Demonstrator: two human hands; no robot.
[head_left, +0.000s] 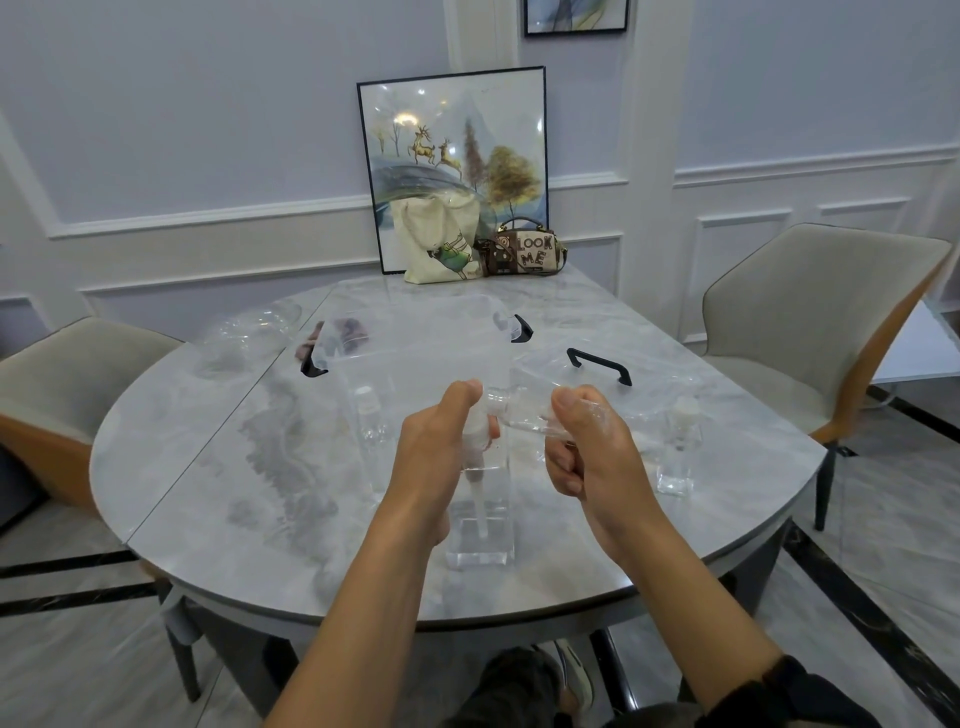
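While the left hand curls round the white pump head of a tall clear dispenser bottle, keeping it upright on the marble table, the right hand pinches a clear plastic piece tilted at the bottle's neck, likely to join the two. One small clear bottle stands left, another right; a black-handled lid lies beyond. Open tabletop to the left; near rim close behind the bottle.

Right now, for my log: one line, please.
left hand: grips pump bottle | right hand: holds small clear bottle at its nozzle | pump bottle: upright on table
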